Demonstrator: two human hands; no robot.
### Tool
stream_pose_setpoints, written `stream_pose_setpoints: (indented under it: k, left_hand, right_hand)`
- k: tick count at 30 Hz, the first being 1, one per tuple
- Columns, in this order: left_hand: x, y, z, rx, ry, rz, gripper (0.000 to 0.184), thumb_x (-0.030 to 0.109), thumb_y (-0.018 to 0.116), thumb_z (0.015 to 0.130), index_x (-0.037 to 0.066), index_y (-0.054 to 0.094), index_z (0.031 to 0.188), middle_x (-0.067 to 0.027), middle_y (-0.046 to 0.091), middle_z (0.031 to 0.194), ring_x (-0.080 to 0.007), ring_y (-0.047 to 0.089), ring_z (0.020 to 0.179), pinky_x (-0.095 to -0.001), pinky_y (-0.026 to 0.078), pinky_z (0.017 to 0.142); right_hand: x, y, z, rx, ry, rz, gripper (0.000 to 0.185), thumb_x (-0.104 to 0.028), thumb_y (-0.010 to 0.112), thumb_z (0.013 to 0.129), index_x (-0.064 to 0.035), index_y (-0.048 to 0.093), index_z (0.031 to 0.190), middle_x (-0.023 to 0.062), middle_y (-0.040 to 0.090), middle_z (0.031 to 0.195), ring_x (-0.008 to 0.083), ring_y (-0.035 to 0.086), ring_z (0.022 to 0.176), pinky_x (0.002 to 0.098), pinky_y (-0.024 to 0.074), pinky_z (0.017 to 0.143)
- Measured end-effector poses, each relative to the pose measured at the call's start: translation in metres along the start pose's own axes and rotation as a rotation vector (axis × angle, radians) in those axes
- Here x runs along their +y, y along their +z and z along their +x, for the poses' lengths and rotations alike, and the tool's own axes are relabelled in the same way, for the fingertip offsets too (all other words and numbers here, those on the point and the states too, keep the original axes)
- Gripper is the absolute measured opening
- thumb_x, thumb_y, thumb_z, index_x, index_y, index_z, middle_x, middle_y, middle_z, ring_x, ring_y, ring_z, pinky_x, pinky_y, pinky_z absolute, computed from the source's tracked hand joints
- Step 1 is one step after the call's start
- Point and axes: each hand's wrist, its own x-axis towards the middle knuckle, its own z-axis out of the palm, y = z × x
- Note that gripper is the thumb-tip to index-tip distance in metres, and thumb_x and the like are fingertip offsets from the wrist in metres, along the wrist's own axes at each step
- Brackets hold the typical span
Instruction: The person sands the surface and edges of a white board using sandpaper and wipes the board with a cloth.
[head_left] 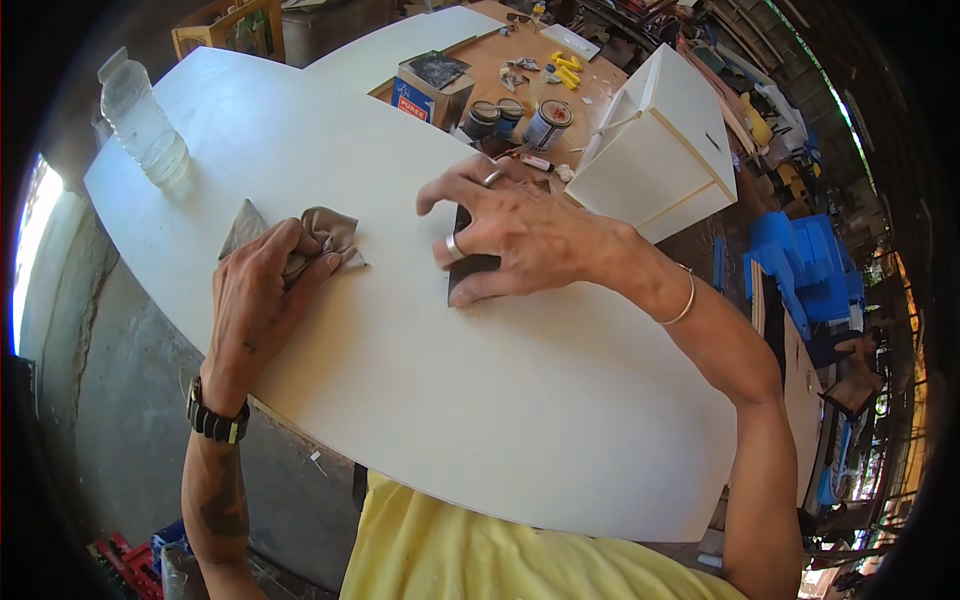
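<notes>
A crumpled grey-beige cloth [330, 232] is bunched in my left hand [255, 290], which rests on the left part of a large white board [430, 390]. My fingers close around the rag, and one corner of it sticks out beyond the knuckles. Near the board's middle, my right hand [520, 230] arches over a dark flat piece that looks like sandpaper [472, 266]. Thumb and fingers are spread about its edges, and the palm hides most of it. A clear plastic bottle [145, 125] stands on the board at the far left.
Behind the board, a brown work surface [500, 50] carries several paint cans [548, 125], a blue box [412, 100] and yellow items [567, 70]. A white cabinet box [650, 140] stands at the right. Blue plastic pieces [805, 260] and stacked scraps lie farther right.
</notes>
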Motion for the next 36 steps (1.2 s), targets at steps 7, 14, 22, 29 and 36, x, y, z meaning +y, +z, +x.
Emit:
stream_pose_setpoints:
  k: [7, 14, 22, 29, 36]
  left_hand:
    - [0.005, -0.002, 0.001, -0.011, -0.02, 0.007, 0.018, 0.014, 0.071, 0.086, 0.002, 0.057, 0.086, -0.0111, 0.065, 0.075, -0.027, 0.062, 0.066, -0.0349, 0.047, 0.063]
    - [0.003, 0.001, 0.0, 0.014, 0.02, -0.009, 0.019, 0.014, 0.072, 0.086, 0.002, 0.057, 0.086, -0.0115, 0.065, 0.075, -0.0272, 0.062, 0.066, -0.0357, 0.047, 0.064]
    - [0.006, -0.002, 0.0, -0.009, -0.013, 0.009, 0.02, 0.015, 0.072, 0.085, 0.002, 0.057, 0.085, -0.0117, 0.067, 0.078, -0.0283, 0.064, 0.069, -0.0367, 0.049, 0.065]
    - [-0.009, 0.011, -0.001, 0.055, 0.116, -0.201, 0.015, 0.017, 0.069, 0.087, 0.007, 0.064, 0.095, -0.0071, 0.071, 0.088, -0.0267, 0.069, 0.074, -0.0365, 0.053, 0.066]
    - [-0.014, 0.011, -0.008, -0.011, 0.14, -0.067, 0.019, 0.014, 0.061, 0.086, 0.005, 0.059, 0.104, -0.0146, 0.064, 0.089, -0.0337, 0.064, 0.081, -0.0431, 0.051, 0.069]
  right_hand:
    - [0.008, -0.001, 0.008, 0.009, -0.14, -0.026, 0.028, -0.034, 0.081, 0.071, -0.015, 0.068, 0.088, 0.0052, 0.046, 0.131, 0.0257, 0.035, 0.127, 0.0501, 0.0309, 0.098]
    - [0.013, -0.002, 0.009, -0.008, -0.15, -0.017, 0.029, -0.036, 0.079, 0.073, -0.0162, 0.07, 0.091, 0.0068, 0.046, 0.133, 0.0279, 0.036, 0.128, 0.0507, 0.0301, 0.1]
    - [0.006, -0.002, 0.005, -0.049, -0.094, 0.002, 0.03, -0.038, 0.077, 0.076, -0.0157, 0.07, 0.096, 0.0112, 0.047, 0.133, 0.0312, 0.036, 0.129, 0.0533, 0.0328, 0.101]
    - [-0.035, -0.013, -0.048, 0.116, 0.145, -0.31, 0.023, -0.023, 0.079, 0.072, -0.0105, 0.068, 0.089, 0.0101, 0.051, 0.132, 0.0323, 0.042, 0.125, 0.0489, 0.0333, 0.1]
    - [-0.057, 0.004, -0.069, 0.129, 0.388, -0.242, 0.034, -0.021, 0.083, 0.056, 0.0012, 0.064, 0.074, 0.0221, 0.047, 0.127, 0.0421, 0.043, 0.121, 0.0542, 0.0359, 0.099]
